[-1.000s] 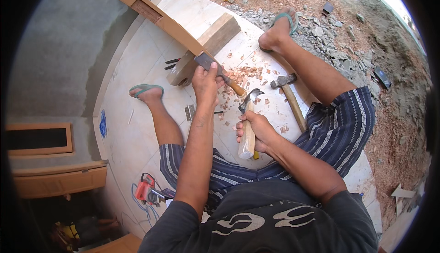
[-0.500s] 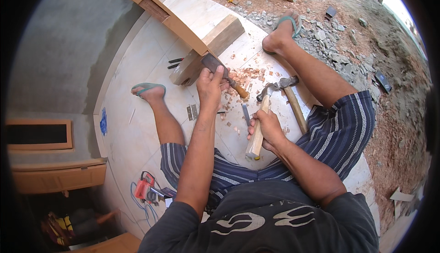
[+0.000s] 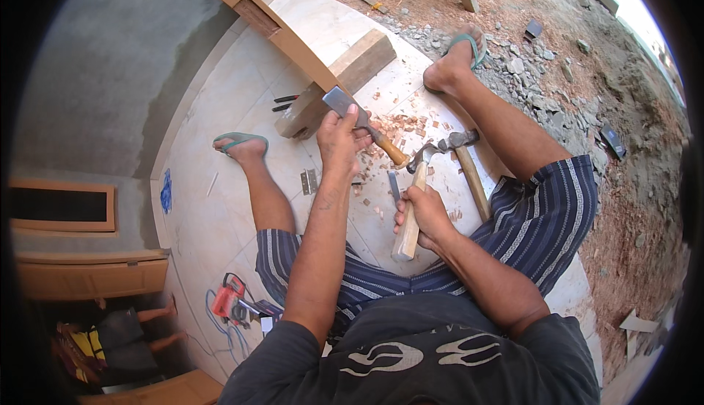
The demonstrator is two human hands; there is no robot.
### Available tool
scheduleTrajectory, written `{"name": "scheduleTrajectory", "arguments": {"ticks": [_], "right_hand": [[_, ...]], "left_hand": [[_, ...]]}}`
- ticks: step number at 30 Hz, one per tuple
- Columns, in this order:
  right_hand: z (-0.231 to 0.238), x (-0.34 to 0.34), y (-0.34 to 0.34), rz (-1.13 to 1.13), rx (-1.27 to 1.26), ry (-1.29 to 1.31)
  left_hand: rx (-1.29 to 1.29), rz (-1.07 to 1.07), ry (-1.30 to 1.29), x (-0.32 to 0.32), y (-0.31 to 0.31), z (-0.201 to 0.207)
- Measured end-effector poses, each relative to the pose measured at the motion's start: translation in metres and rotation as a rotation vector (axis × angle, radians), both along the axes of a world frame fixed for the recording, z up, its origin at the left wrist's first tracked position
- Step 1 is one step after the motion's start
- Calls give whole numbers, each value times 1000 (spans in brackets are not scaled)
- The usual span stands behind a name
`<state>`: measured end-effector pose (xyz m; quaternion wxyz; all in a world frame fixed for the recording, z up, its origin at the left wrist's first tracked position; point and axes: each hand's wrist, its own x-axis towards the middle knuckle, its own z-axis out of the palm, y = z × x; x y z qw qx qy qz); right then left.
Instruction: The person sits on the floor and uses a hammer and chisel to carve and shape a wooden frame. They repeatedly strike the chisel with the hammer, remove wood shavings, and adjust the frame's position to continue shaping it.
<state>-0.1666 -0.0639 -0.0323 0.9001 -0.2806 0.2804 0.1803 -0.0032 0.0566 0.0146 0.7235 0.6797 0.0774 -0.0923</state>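
Observation:
My left hand (image 3: 339, 142) is closed around a wide chisel (image 3: 342, 104), gripping it at the blade. The blade's broad face lies by the near end of a long brown wooden panel (image 3: 293, 47), and the wooden handle slants down to the right. My right hand (image 3: 425, 214) grips a claw hammer (image 3: 408, 238) by its pale wooden handle. The hammer's head is close to the butt of the chisel's handle; whether they touch I cannot tell. A second hammer (image 3: 471, 181) lies beside my right leg, and a narrower chisel (image 3: 394, 184) lies by my right hand.
A thick timber block (image 3: 363, 60) supports the panel, which has a recess cut in its edge. Wood chips (image 3: 403, 124) litter the tiles around a metal hinge (image 3: 309, 182). A red power tool (image 3: 228, 296) with a cord lies lower left. Another person (image 3: 117, 343) is in the doorway.
The chisel has turned, so its blade face now looks bright, and its handle end has shifted right toward the hammer's head. More of the person in the doorway shows.

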Motion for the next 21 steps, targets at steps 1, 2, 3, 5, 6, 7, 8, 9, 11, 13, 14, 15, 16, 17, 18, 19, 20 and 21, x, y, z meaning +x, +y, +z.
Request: {"name": "scheduleTrajectory", "arguments": {"ticks": [1, 2, 3, 5, 6, 7, 8, 9, 11, 13, 14, 15, 16, 17, 18, 19, 20, 21], "right_hand": [[0, 0, 0, 4, -20, -4], [1, 0, 0, 4, -27, -2], [2, 1, 0, 4, -33, -2], [3, 1, 0, -4, -37, 12], [3, 1, -1, -16, -37, 25], [3, 1, -2, -27, -35, 38], [1, 0, -1, -48, -41, 22], [1, -2, 0, -71, -47, 3], [4, -6, 3, -104, -92, -10], [13, -7, 3, -129, -174, -7], [13, -6, 3, -117, -225, -28], [9, -4, 0, -118, -272, -40], [5, -3, -1, -111, -320, -52], [-2, -1, -1, -108, -370, -73], [-12, 2, -1, -105, -420, -93], [-16, 6, 0, -92, -470, -123], [-20, 5, 0, -102, -487, -117], [-25, 6, 0, -110, -505, -118]], "left_hand": [[3, -2, -12, 0, 0, 1], [7, -4, -24, -1, 1, 3], [12, 0, -28, 0, 3, 2], [22, 10, -36, -1, 5, -1], [9, 18, -29, -2, 2, 1], [-4, 27, -22, -3, 0, 3], [-17, 36, -15, -5, -3, 6], [-73, 50, 40, -9, -7, 10], [-134, 133, 212, -11, -9, 4], [-231, 150, 271, -15, -6, -12], [-237, 146, 251, -20, 0, -19], [-236, 131, 238, -27, 0, -20], [-236, 123, 225, -35, 3, -20], [-229, 125, 218, -40, 7, -23], [-232, 128, 235, -45, 11, -28], [-237, 142, 245, -50, 19, -33], [-246, 161, 255, -56, 28, -39], [-269, 115, 237, -59, 38, -58]]}}
